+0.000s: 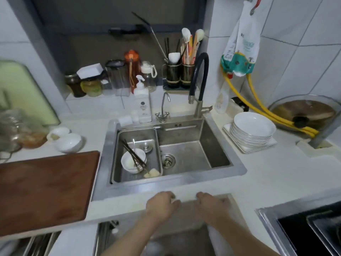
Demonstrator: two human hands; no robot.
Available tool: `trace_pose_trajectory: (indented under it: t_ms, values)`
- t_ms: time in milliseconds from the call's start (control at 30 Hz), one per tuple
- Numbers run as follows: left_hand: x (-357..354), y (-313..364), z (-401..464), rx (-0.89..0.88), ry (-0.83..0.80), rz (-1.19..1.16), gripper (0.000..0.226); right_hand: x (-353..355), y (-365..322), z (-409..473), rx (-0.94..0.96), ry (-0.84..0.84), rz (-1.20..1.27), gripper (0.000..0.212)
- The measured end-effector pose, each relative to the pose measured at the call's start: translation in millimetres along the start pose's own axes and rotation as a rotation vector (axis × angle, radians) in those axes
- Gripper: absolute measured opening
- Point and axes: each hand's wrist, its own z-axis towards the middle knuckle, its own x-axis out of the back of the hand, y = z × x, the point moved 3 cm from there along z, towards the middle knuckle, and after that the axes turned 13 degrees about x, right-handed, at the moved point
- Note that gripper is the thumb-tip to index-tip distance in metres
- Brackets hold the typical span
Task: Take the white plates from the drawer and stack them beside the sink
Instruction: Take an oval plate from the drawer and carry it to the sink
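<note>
Stack of white plates (253, 129) sits on the surface (267, 174) at approx 2 o'clock from the sink (184, 148), just beside its right rim: round, deep-ish, glossy, thin dark line along each rim, several nested, top one bare inside. Under them a flat square white tray (258, 147), partly covered by the stack. Both hands low in view at 6 o'clock, at the surface's front edge above an open drawer (184, 233). Left hand (162, 205): fingers curled down over the edge; grip blurred, can't tell if it has hold of anything, a pale bit shows at the fingertips. Right hand (212, 204): fingers bent downward into the drawer, ends hidden behind the surface lip, so can't tell what, if anything, it holds. Drawer interior dark and smeared, contents not readable; forearms cut off by the bottom edge. In the sink's left basin at 9 o'clock: white bowls (133, 161) w/ dark chopsticks (134, 157) across them. Brown cutting board (46, 185) far left, its left end cut off.
</note>
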Motion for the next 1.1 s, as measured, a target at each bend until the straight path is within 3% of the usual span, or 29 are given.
trace_pose_trajectory:
  t_ms: [67,267,467,667,767,867,967,1100]
  values:
    - [-11,-17,-26,0.036,-0.011,-0.044,0.038,-12,-13,-12,0.070,-0.017,-0.037,0.023]
    - [-40,-90,-97,0.261,-0.059,-0.125,0.040,-59,-63,-36,0.211,-0.154,0.005,0.043]
    - [-45,-167,-143,0.474,-0.025,-0.226,0.044,-95,-126,-45,0.326,-0.256,-0.037,0.030]
    - [-27,-242,-172,0.549,0.032,-0.313,0.037,-131,-218,-41,0.427,-0.317,-0.030,0.041]
    - [-10,-285,-183,0.592,0.055,-0.356,0.040,-148,-269,-36,0.424,-0.313,0.005,0.040]
    - [9,-333,-187,0.616,0.059,-0.375,0.045,-166,-316,-32,0.393,-0.310,0.085,0.020]
    - [26,-381,-182,0.602,0.060,-0.379,0.047,-189,-355,-27,0.325,-0.291,0.149,0.015]
    - [39,-431,-173,0.606,0.023,-0.380,0.045,-219,-377,-17,0.234,-0.247,0.251,0.035]
